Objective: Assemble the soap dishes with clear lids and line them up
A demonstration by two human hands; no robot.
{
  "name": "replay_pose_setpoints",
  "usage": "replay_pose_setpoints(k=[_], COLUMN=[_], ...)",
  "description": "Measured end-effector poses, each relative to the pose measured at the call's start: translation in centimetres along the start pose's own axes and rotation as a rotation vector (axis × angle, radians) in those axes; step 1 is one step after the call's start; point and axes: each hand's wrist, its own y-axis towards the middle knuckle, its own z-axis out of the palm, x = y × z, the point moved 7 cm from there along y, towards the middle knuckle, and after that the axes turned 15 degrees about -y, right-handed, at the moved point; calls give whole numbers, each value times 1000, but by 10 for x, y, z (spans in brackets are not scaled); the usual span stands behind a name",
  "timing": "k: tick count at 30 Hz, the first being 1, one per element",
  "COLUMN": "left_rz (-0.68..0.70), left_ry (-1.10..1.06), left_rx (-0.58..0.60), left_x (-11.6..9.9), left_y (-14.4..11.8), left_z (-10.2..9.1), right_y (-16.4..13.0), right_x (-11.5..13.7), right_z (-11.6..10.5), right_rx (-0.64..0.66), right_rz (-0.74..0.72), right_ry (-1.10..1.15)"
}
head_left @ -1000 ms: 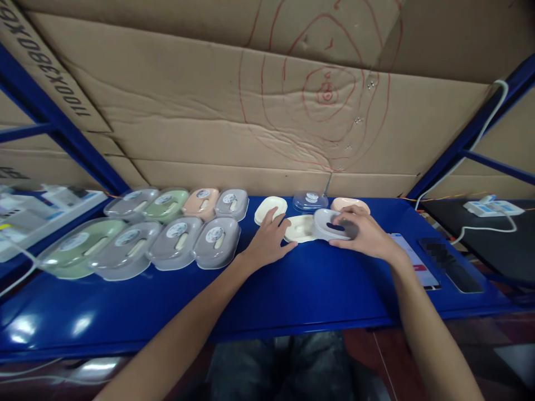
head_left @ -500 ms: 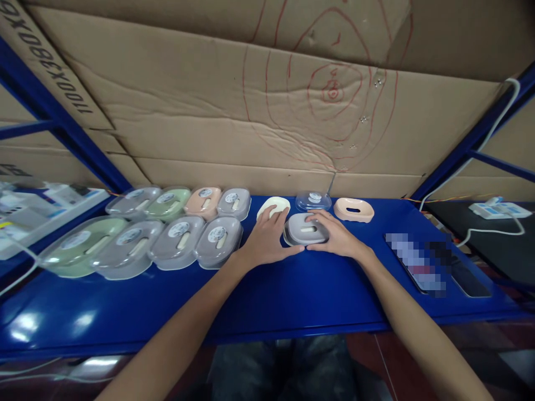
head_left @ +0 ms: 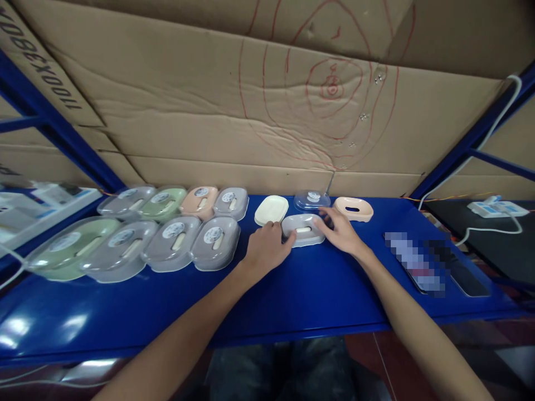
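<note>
- Item: grey oval plastic soap dish (head_left: 304, 229) with a cream insert, which sat on the blue metal shelf (head_left: 292, 289), just in front of a clear domed plastic lid (head_left: 311, 200).
- My left hand (head_left: 264, 249): curled fingers pressed against the dish's left end, steadying it rather than lifting it.
- My right hand (head_left: 341, 232): fingers spread and loose, tips touching the dish's right end; nothing was enclosed.
- Neighbours: cream oval plastic tray (head_left: 271, 210) behind left, peach oval plastic dish (head_left: 353, 209) behind right, both apart from my hands.
- Handling note, my judgement: even pressure from both ends would have kept the insert seated squarely; a one-sided push risked sliding the dish.
- Stock: lidded dishes (head_left: 175, 242) in rows to the left.
</note>
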Motion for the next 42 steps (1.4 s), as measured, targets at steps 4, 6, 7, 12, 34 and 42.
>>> replay_pose_setpoints(k=[4, 6, 7, 12, 34, 42], left_rz=[-39, -30, -8, 3, -467, -505], left_ry=[-96, -199, -268, -780, -1675, -1710], left_rx=[-20, -58, -93, -183, 39, 100], left_x=[7, 14, 16, 32, 40, 43], left_y=[2, 6, 8, 18, 20, 24], left_z=[8, 12, 13, 17, 32, 34], right_y=[-6, -10, -12, -15, 95, 97], right_x=[-1, 2, 3, 3, -30, -34], right_z=[16, 19, 18, 14, -2, 13], right_rx=[46, -24, -72, -261, 225, 165], right_rz=[105, 165, 197, 288, -139, -46], right_ry=[-210, -202, -171, 27, -502, -560])
